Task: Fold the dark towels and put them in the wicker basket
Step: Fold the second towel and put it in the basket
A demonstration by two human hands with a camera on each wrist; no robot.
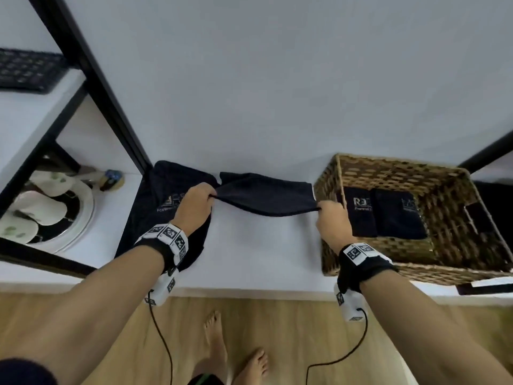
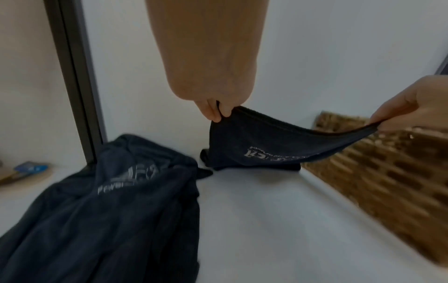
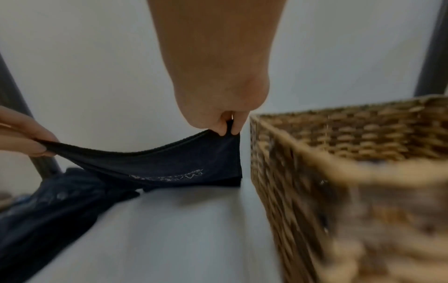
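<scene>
Folding step in progress: I am pinching the near edge of one towel (image 1: 266, 197) with both hands, the left hand (image 1: 194, 207) at one corner and the right hand (image 1: 331, 218) at the other, lifting it off the counter (image 1: 249, 251) beside the basket (image 1: 330, 173). Two folded towels (image 1: 385, 212) are already lying in the basket; an unfolded pile (image 1: 155, 201) is waiting at left. Next, I judge, the lifted edge needs carrying over to the far edge, corners matched. Pale printing is showing on the towels; only "R3" reads clearly.
</scene>
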